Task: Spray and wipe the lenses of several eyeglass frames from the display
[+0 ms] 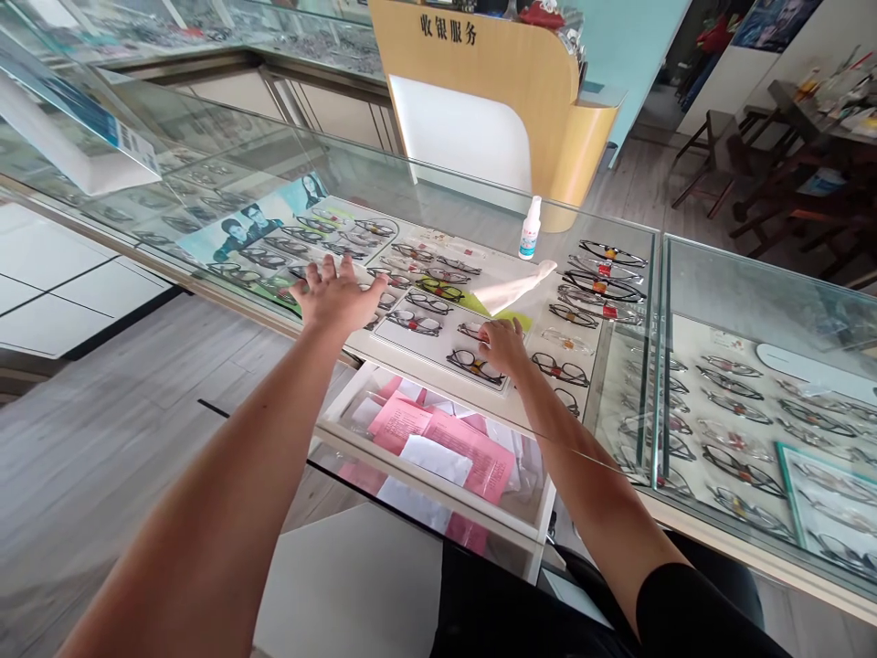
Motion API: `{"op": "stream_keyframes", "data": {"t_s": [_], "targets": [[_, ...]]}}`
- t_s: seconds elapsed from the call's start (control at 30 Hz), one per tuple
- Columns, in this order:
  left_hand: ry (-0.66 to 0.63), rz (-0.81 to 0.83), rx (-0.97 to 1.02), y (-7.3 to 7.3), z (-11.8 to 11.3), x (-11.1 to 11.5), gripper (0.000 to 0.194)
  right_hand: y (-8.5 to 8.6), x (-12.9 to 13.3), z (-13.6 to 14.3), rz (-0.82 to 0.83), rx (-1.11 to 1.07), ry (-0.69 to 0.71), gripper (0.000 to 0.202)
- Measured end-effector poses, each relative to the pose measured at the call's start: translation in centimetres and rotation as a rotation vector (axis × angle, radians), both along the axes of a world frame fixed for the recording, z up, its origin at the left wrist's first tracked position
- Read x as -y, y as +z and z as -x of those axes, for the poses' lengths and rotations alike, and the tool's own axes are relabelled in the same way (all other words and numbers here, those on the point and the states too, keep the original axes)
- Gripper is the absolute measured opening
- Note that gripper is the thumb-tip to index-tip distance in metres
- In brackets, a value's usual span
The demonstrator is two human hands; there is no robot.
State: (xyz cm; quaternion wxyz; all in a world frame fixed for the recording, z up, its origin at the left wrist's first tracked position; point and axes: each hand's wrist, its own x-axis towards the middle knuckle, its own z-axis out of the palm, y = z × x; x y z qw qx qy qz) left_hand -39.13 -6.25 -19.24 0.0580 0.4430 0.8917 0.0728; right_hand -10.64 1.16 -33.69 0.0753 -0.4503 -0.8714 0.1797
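My left hand (341,294) lies with fingers spread over the glass display counter (438,187), above rows of eyeglasses. My right hand (503,345) is curled, its fingertips closed at the right end of a pair of eyeglasses (470,330) on a white display board (431,349); the fingers partly hide that end. Just below it sits a dark-framed pair (474,366). Beyond my right hand, a pale cleaning cloth (512,291) lies crumpled on the counter. Behind the cloth a small white spray bottle (530,228) stands upright.
Below the counter, an open drawer (548,498) holds pink papers (438,434) and clear bags. A white and blue stand (102,164) rests at the left. More eyeglasses (607,285) fill the right side. A wooden cashier desk (472,55) stands behind, with dark stools (713,151) farther right.
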Motion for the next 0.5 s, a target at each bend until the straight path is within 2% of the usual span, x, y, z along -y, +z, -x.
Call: {"op": "stream_keyframes", "data": {"t_s": [0.27, 0.5], "targets": [[0.012, -0.017, -0.048, -0.92, 0.61, -0.47, 0.098, -0.38, -0.22, 0.04, -0.051, 0.033, -0.027, 0.035], [0.003, -0.033, -0.025, -0.59, 0.42, -0.28, 0.099, 0.33, 0.17, 0.25, -0.052, 0.063, -0.042, 0.036]]}}
